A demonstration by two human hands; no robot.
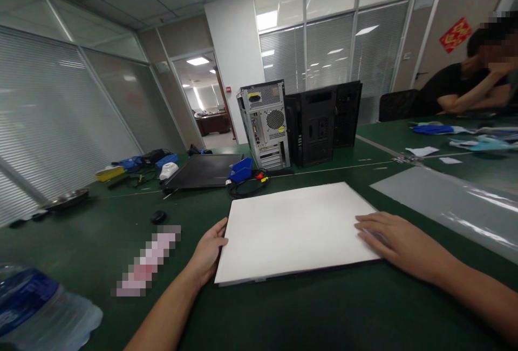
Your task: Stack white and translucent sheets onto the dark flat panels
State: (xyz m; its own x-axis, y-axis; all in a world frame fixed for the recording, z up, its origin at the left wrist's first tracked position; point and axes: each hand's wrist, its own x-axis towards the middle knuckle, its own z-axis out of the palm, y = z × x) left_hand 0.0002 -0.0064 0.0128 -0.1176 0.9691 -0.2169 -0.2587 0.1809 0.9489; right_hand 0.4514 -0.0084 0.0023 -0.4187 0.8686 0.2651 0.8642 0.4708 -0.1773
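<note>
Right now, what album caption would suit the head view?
Left hand and right hand at opposite sides of a white rectangular panel, with a desktop computer tower standing beyond on the green table.

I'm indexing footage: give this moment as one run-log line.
left hand: holds white panel at left edge | right hand: on panel's right side | beyond panel: silver computer tower

Green table (97,235) beneath white panel (295,232), with clear sheet (449,205), plastic bottle (50,308), silver-backed computer tower (265,129).

Glare streaks the film (449,202); edges seem stretched.
</note>
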